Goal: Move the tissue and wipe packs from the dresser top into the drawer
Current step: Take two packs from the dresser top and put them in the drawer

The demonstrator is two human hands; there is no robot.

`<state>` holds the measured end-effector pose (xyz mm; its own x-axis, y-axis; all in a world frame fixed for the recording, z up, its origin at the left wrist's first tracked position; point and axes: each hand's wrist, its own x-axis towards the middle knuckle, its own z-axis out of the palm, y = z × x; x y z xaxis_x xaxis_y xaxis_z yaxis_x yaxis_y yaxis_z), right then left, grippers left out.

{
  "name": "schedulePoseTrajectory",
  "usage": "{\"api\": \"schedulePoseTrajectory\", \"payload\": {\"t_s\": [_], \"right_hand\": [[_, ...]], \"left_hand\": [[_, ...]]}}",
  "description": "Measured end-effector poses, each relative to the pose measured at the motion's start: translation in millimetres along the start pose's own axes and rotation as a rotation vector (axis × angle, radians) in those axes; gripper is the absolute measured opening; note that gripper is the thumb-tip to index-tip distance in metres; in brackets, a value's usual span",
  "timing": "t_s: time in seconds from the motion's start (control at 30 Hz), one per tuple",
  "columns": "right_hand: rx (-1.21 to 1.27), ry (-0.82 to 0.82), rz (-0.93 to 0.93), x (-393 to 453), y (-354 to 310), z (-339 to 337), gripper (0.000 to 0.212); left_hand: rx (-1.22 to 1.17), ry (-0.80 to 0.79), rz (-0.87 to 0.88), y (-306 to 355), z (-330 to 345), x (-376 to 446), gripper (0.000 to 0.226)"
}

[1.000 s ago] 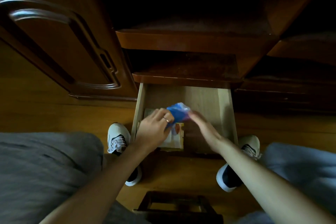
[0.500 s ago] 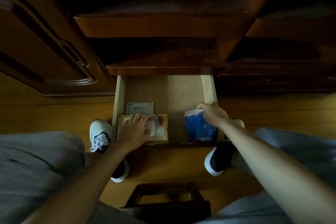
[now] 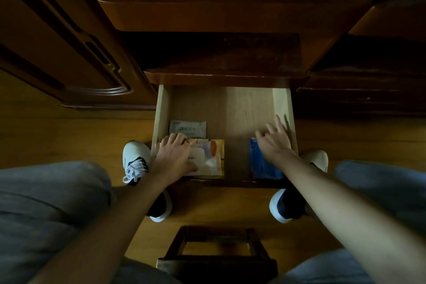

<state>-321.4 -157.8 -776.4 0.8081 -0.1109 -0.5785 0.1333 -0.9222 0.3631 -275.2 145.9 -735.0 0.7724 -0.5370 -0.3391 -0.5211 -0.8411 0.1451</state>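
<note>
Three packs in the drawer [image 3: 230, 106]: yellow pack [image 3: 211, 159] under flat left hand [image 3: 174, 157], blue pack [image 3: 261, 163] beneath open, empty right hand [image 3: 275, 143].

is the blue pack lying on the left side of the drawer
No, the blue pack lies at the drawer's right side, under the right hand.

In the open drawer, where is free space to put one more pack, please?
The drawer floor is bare in the back half, behind the blue pack and right of the small green-white pack. A bare strip also runs between the yellow pack and the blue one. The front left is crowded; the left hand lies there.
</note>
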Motion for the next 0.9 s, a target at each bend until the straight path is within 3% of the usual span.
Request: {"api": "schedulePoseTrajectory", "payload": {"t_s": [0.1,0.17,0.27,0.33,0.5,0.67,0.73,0.83,0.9], "right_hand": [[0.345,0.09,-0.009,13,-19,-33,0.09],[0.595,0.151,-0.095,24,-33,-56,0.076],[0.857,0.058,-0.16,49,-58,-85,0.056],[1.047,-0.053,-0.153,67,-75,-96,0.063],[0.917,-0.169,-0.201,100,-108,-90,0.07],[1.034,-0.009,-0.135,102,-102,-84,0.027],[1.322,0.059,-0.003,95,-89,-83,0.018],[1.908,-0.037,0.106,77,-65,-84,0.026],[1.972,-0.095,0.082,64,-52,-80,0.009]], "left_hand": [[-0.029,-0.035,0.025,-1,-6,1,0.072],[-0.117,-0.055,0.007,-4,-17,0,0.06],[-0.24,-0.076,-0.061,-13,-38,-2,0.047],[-0.368,-0.056,-0.161,-21,-49,-4,0.045],[-0.953,0.222,-0.48,-43,-63,-9,0.044],[-1.334,0.279,-0.588,-48,-64,1,0.032],[-1.4,0.289,-0.596,-44,-63,7,0.025],[-1.456,0.297,-0.595,-34,-60,15,0.02],[-1.508,0.317,-0.668,-29,-59,21,0.021]]}}
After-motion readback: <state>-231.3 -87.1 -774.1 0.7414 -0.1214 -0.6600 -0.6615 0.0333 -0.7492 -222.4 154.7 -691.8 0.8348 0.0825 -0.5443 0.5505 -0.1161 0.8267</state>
